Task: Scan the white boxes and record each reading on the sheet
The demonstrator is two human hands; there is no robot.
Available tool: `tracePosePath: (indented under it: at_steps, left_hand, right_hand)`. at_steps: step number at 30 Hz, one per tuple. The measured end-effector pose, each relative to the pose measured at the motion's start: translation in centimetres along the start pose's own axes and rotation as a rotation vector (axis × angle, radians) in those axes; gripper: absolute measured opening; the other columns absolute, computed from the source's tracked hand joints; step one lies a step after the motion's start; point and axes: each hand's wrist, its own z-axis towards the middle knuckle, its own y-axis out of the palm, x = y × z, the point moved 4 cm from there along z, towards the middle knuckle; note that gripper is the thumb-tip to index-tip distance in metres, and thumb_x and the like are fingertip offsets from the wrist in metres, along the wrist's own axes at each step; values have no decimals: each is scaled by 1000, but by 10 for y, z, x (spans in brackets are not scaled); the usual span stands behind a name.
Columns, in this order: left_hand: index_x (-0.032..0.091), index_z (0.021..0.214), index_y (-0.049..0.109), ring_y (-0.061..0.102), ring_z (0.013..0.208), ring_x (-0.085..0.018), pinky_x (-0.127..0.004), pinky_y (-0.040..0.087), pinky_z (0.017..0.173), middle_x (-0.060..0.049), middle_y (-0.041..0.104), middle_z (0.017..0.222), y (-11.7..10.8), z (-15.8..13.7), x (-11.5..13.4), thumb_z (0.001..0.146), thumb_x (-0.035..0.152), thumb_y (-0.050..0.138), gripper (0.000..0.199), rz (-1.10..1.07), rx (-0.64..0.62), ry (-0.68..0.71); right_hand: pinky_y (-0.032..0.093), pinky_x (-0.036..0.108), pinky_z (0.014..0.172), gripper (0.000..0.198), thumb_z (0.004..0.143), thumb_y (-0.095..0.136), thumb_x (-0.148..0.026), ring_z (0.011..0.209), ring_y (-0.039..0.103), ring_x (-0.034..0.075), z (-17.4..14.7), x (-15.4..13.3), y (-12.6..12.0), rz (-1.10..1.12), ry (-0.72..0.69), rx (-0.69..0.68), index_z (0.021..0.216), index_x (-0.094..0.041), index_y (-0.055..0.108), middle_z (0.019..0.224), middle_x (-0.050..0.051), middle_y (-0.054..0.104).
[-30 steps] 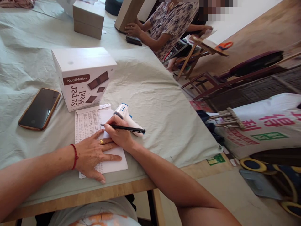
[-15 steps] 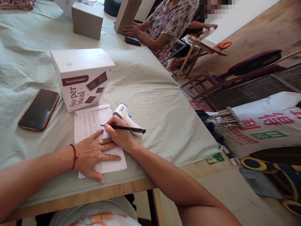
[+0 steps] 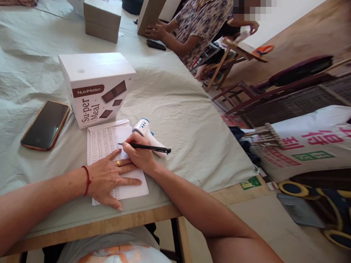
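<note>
My left hand (image 3: 112, 178) lies flat with fingers spread across a sheet of paper (image 3: 134, 190) filled on its left part with rows of small handwriting. A gold ring and a red cord bracelet are on that hand and wrist. My right hand (image 3: 139, 155) pinches a black pen (image 3: 149, 147), its tip at the paper near the edge of the written rows. Just behind the right hand lies a white and blue handheld thermometer (image 3: 142, 126), partly hidden by it. Beyond the paper stands a white "Su-per Meal" box (image 3: 97, 91).
A smartphone (image 3: 46, 125) lies left of the box on the cloth-covered table (image 3: 175, 120). Farther back are a cardboard box (image 3: 102, 22) and a person in a floral shirt (image 3: 203, 22) with hands at another box. A printed sack (image 3: 309, 146) stands right.
My right hand and the pen have shifted very slightly right along the paper. My left hand stays in place. The view has tilted a little.
</note>
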Motion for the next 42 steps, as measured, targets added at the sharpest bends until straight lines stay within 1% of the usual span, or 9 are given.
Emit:
tracePosePath:
  at_steps: [3,6,14,21,26,33,38,42]
  left_hand:
    - [24,146,52,39,143,-39,-65,1,120,-18,46,153,0,1,0,77,63,72,82,5,-8,-8]
    - [24,146,52,39,143,-40,-64,0,120,-18,45,153,1,1,0,76,64,73,84,7,-15,-3]
    - [24,146,52,40,142,-40,-64,2,120,-18,45,153,2,3,-1,76,65,73,84,18,-22,-5]
    - [24,146,51,38,143,-39,-63,2,120,-18,43,156,0,1,0,76,65,73,84,31,-21,-5]
    - [26,146,51,36,145,-37,-61,2,121,-17,43,155,-1,2,0,78,63,72,80,35,-27,-10]
    - [25,145,52,37,145,-37,-62,2,121,-17,45,154,-1,1,0,79,60,70,77,37,-9,-2]
    - [24,145,52,38,144,-38,-62,2,121,-17,45,154,-1,1,1,79,61,69,77,33,4,6]
    - [26,145,51,37,144,-38,-62,5,121,-16,44,155,-2,1,1,78,64,71,80,57,-19,-6]
  right_hand:
    - [45,33,57,14,75,55,-28,54,46,14,-1,2,1,2,6,-11,65,-26,45,58,-4,49]
    - [44,33,57,14,74,54,-26,54,46,14,-2,1,0,-14,-22,7,65,-25,44,59,-4,48]
    - [43,31,57,14,75,54,-25,54,46,13,-2,0,-1,-14,-33,0,65,-25,45,58,-5,48]
    - [42,30,55,14,72,54,-26,53,43,12,-2,0,-2,-4,-30,14,62,-24,44,57,-5,49]
    - [41,29,55,12,71,52,-27,55,45,12,-1,2,-3,12,-21,69,62,-24,45,57,-5,48]
    - [42,29,57,11,71,52,-23,55,45,12,-1,2,-1,-6,-20,37,63,-24,45,58,-5,48]
    - [42,28,56,13,72,52,-21,55,44,11,-1,2,-1,-37,-45,2,64,-24,43,58,-6,47]
    - [44,27,56,14,76,52,-21,55,46,12,-1,2,-3,-79,-99,36,66,-24,42,60,-5,48]
